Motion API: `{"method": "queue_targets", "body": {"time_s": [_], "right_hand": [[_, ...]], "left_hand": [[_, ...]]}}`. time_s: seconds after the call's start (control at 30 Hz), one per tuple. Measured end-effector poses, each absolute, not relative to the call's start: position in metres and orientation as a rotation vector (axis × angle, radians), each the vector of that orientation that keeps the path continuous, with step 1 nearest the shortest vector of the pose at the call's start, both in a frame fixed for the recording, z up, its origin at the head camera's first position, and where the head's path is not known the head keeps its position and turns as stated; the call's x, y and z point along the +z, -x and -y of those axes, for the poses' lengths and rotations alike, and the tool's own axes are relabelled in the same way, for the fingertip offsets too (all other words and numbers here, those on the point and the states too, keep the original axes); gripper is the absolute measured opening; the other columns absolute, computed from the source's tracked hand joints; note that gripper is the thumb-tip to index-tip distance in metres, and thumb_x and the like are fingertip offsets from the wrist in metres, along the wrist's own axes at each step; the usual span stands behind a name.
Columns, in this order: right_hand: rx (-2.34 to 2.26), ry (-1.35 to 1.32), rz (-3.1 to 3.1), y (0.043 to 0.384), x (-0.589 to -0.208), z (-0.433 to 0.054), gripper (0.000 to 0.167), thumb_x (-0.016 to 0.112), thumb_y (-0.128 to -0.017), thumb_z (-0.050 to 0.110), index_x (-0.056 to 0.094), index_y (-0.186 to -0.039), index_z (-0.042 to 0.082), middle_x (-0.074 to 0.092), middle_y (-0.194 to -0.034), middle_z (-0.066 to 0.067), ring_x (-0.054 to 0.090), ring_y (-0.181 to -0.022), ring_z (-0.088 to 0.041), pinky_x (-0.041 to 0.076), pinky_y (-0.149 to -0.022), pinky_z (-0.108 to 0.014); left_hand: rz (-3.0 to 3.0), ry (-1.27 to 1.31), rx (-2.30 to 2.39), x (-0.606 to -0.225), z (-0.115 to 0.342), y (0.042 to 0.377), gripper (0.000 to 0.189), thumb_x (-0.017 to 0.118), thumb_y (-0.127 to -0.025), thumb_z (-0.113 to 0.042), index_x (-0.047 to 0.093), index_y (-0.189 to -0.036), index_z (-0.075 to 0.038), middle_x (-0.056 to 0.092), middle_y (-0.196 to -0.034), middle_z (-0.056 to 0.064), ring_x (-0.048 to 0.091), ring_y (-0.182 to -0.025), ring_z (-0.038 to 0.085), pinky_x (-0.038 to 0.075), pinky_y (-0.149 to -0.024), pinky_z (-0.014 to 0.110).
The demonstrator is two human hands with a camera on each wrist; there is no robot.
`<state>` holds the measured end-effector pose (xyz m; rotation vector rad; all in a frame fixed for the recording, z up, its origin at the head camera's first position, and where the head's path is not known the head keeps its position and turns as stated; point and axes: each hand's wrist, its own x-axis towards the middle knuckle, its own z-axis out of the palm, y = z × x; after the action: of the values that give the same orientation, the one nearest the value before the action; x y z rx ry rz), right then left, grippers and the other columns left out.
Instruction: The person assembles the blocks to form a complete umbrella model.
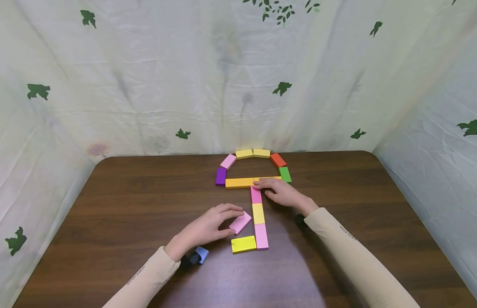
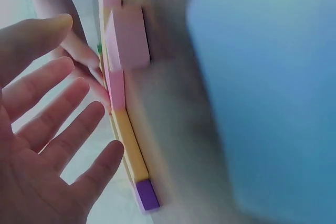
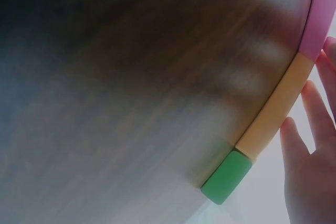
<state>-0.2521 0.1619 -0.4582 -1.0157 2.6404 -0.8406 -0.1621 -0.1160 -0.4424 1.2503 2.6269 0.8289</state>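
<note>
My left hand [image 1: 206, 226] hovers beside a loose pink block [image 1: 240, 223] that lies tilted on the table. In the left wrist view its fingers are spread, and no block lies in the palm. My right hand [image 1: 282, 192] reaches flat over the joint between an orange block [image 1: 239, 183] and the top pink block [image 1: 256, 195] of a vertical column, fingertips right at them. Below that block, the column continues with a pale yellow block [image 1: 258, 213] and another pink block [image 1: 261, 236]. A bright yellow block [image 1: 244, 244] lies against the column's lower left side.
Above the orange bar, an arch runs through purple [image 1: 220, 176], pink [image 1: 228, 161], two pale yellow, red [image 1: 278, 160] and green [image 1: 285, 174] blocks. A blue block [image 1: 202, 254] lies by my left wrist. White cloth [image 1: 238, 115] hangs behind the brown table [image 1: 146, 188].
</note>
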Motion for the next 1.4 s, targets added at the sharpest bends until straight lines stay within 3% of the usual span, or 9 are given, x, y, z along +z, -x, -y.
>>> {"method": "queue_targets", "body": {"time_s": [0.53, 1.07, 1.4], "right_hand": [[-0.844, 1.04, -2.649, 0.253, -0.46, -0.162, 0.04, 0.052, -0.093, 0.0, 0.059, -0.132, 0.008, 0.053, -0.138, -0.007, 0.04, -0.132, -0.027, 0.033, -0.106, -0.045], [-0.845, 1.018, -2.649, 0.251, -0.458, -0.161, 0.041, 0.052, -0.093, 0.0, 0.059, -0.132, 0.009, 0.052, -0.138, -0.008, 0.04, -0.132, -0.027, 0.033, -0.106, -0.045], [-0.844, 1.026, -2.651, 0.251, -0.459, -0.162, 0.04, 0.053, -0.092, 0.0, 0.06, -0.131, 0.007, 0.053, -0.137, -0.009, 0.041, -0.132, -0.027, 0.033, -0.106, -0.044]], "left_hand": [[-2.566, -1.406, 0.702, -0.443, 0.106, 0.136, 0.044, 0.072, -0.087, -0.021, 0.061, -0.127, -0.008, 0.053, -0.132, 0.003, 0.046, -0.121, 0.019, 0.04, -0.097, 0.04], [-2.668, -1.489, 0.527, -0.453, 0.105, 0.119, 0.045, 0.075, -0.083, -0.019, 0.062, -0.125, -0.011, 0.06, -0.121, -0.001, 0.046, -0.119, 0.021, 0.037, -0.098, 0.043], [-2.719, -1.494, 0.508, -0.455, 0.104, 0.113, 0.043, 0.077, -0.082, -0.019, 0.064, -0.123, -0.013, 0.059, -0.114, 0.0, 0.047, -0.112, 0.019, 0.039, -0.095, 0.038]]}}
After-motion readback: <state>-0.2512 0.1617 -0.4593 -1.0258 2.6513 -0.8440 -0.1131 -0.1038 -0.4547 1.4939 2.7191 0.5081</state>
